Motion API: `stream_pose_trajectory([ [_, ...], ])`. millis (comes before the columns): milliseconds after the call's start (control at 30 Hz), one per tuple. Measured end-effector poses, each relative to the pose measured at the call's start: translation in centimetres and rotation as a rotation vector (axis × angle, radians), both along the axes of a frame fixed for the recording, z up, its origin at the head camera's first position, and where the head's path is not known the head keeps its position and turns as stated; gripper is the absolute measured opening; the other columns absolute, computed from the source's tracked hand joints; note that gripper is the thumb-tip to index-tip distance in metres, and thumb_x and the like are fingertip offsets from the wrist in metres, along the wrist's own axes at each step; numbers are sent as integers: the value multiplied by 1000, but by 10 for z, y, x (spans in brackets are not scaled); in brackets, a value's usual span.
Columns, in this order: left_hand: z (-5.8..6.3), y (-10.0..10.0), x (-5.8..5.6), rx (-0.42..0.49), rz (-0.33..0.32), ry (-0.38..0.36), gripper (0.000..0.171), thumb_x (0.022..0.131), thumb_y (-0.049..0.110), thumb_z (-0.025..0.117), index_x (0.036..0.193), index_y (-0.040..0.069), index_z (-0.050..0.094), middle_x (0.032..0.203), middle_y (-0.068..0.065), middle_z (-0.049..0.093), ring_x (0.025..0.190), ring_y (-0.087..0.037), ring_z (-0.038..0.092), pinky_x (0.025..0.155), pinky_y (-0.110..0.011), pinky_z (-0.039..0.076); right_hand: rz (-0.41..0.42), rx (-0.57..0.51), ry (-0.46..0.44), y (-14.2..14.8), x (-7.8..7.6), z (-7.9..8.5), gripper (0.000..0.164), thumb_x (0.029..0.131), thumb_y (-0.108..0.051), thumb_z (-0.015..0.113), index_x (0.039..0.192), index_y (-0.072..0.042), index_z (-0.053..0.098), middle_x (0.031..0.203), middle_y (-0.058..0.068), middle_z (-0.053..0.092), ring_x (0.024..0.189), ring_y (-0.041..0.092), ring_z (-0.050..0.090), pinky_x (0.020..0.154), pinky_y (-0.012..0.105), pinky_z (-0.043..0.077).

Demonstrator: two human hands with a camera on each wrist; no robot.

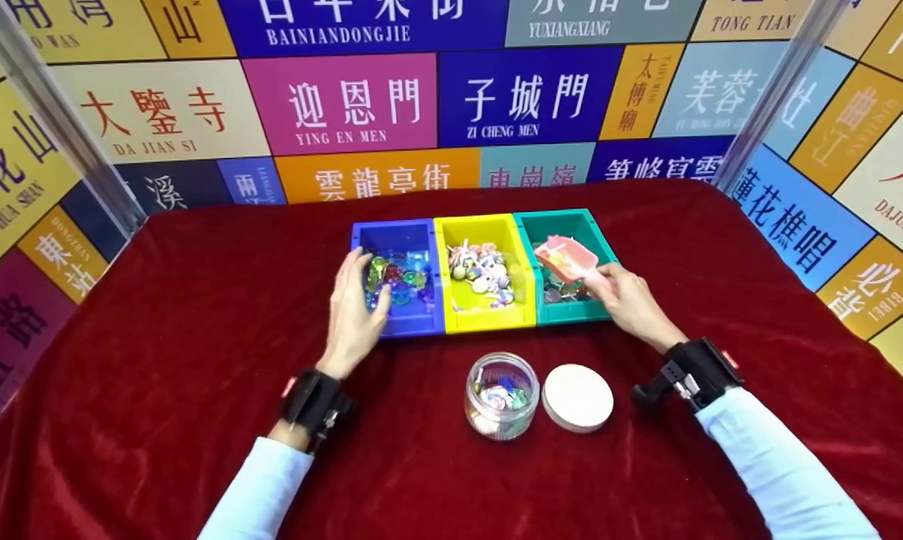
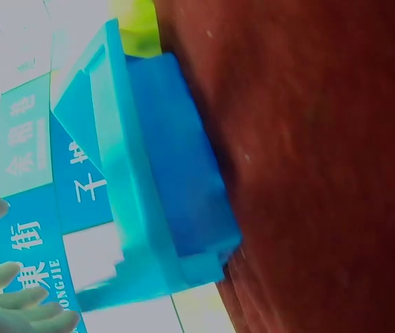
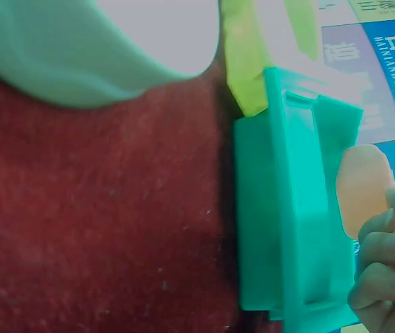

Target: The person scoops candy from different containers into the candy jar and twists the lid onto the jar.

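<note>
In the head view my right hand (image 1: 631, 300) grips the handle of a pink scoop (image 1: 585, 255), held over the green bin (image 1: 573, 313). Some yellow and white pieces lie in the scoop. My left hand (image 1: 354, 319), thumb and fingers spread apart, is at the left side of the blue bin (image 1: 414, 327), which holds colourful shiny pieces. Between these two stands the yellow bin (image 1: 489, 322) with small lollipops. The right wrist view shows the fingers (image 3: 384, 250) curled round the scoop's handle.
Nearer to me stands an open clear jar (image 1: 501, 426), partly filled with wrapped pieces. Right beside it lies a white round lid (image 1: 577, 397). Dark red cloth (image 1: 196, 360) covers the table, and colourful sign panels (image 1: 339, 101) rise behind it.
</note>
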State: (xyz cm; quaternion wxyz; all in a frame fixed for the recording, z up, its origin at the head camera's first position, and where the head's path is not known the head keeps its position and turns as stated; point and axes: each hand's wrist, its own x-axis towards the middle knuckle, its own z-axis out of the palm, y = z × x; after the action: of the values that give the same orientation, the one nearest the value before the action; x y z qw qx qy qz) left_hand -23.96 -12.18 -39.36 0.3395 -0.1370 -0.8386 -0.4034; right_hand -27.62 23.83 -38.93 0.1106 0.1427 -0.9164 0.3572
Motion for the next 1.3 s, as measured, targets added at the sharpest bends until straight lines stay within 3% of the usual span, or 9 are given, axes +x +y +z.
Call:
stream_pose_trajectory([
  [133, 2, 6, 3, 6, -93, -1, 44, 80, 5, 61, 118, -11, 46, 125, -27, 45, 118, -35, 42, 103, -39, 30, 20, -44, -2, 2, 9, 7, 24, 90, -14, 51, 101, 7, 55, 90, 20, 64, 78, 20, 58, 63, 11, 40],
  [267, 5, 14, 8, -32, -183, -52, 48, 81, 12, 64, 119, -10, 46, 119, -25, 51, 113, -33, 47, 99, -39, 35, 32, -72, 4, 4, 19, 14, 23, 90, -15, 52, 99, 5, 57, 86, 18, 63, 71, 10, 53, 60, 13, 38],
  [600, 10, 27, 20, -21, -463, -376, 60, 80, 26, 67, 127, -1, 42, 128, -20, 46, 113, -33, 47, 93, -43, 41, 113, -77, -16, 2, 45, 27, 24, 88, -20, 56, 97, 2, 59, 84, 10, 59, 69, 11, 49, 59, 15, 39],
  [800, 10, 31, 25, -30, -604, -516, 69, 76, 30, 69, 131, 3, 38, 131, -19, 43, 120, -29, 42, 99, -43, 35, 173, -46, -3, -5, 62, 32, 16, 86, -13, 58, 96, -1, 62, 85, 6, 61, 73, 9, 49, 63, 14, 39],
  [967, 6, 36, 26, -31, -731, -568, 76, 72, 24, 73, 133, -1, 34, 134, -20, 39, 121, -31, 40, 98, -44, 36, 268, -64, -20, -12, 77, 42, 13, 84, -6, 59, 95, 0, 64, 88, 7, 63, 77, 8, 50, 67, 13, 41],
  [1100, 3, 40, 27, -36, -817, -604, 82, 70, 21, 75, 134, -3, 29, 134, -20, 38, 120, -31, 41, 96, -42, 38, 350, -66, -38, -11, 80, 41, 13, 83, -8, 61, 95, -6, 65, 87, 2, 63, 76, 7, 51, 67, 13, 43],
  [1300, 2, 46, 32, -120, -856, -636, 86, 67, 25, 77, 134, -2, 30, 135, -19, 38, 121, -30, 41, 98, -40, 37, 469, -69, -121, -6, 78, 36, 12, 84, -18, 61, 95, -17, 67, 87, -4, 65, 78, 11, 56, 70, 19, 48],
])
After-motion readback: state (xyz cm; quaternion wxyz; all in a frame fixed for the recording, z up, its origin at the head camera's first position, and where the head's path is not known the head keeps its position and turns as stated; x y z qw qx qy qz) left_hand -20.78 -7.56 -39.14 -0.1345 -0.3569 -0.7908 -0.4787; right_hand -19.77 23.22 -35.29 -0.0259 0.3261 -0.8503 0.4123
